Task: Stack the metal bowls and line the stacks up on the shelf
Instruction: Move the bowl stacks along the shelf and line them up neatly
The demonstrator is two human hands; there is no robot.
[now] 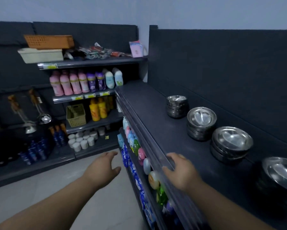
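Several stacks of metal bowls stand in a row along the back of the dark top shelf: a small deep stack, a wider stack, a third stack, and a large stack cut off at the right edge. My right hand hovers at the shelf's front rail with relaxed fingers and holds nothing, well short of the bowls. My left hand hangs over the floor to the left of the shelf, fingers loosely spread, holding nothing.
Lower shelves under the rail hold colourful bottles. The corner unit at left carries pink and purple bottles, yellow bottles, baskets, white jars and hanging ladles. Pale tiled floor lies below.
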